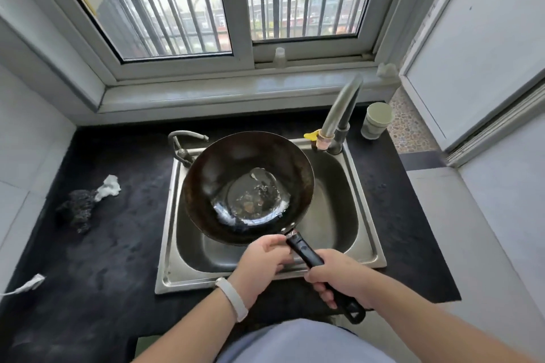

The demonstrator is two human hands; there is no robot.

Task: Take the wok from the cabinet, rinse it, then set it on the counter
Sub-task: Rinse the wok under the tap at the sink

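While left hand [262, 263] and right hand [339, 277] grip wok [233, 168], sink [336, 200] below

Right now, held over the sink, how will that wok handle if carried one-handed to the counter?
Probably front-heavy: the wok sits far out on a long handle, gripped by both left hand and right hand. Pooled water will likely slosh if it tilts. Looks rigid; the rounded bottom may rock on the counter.
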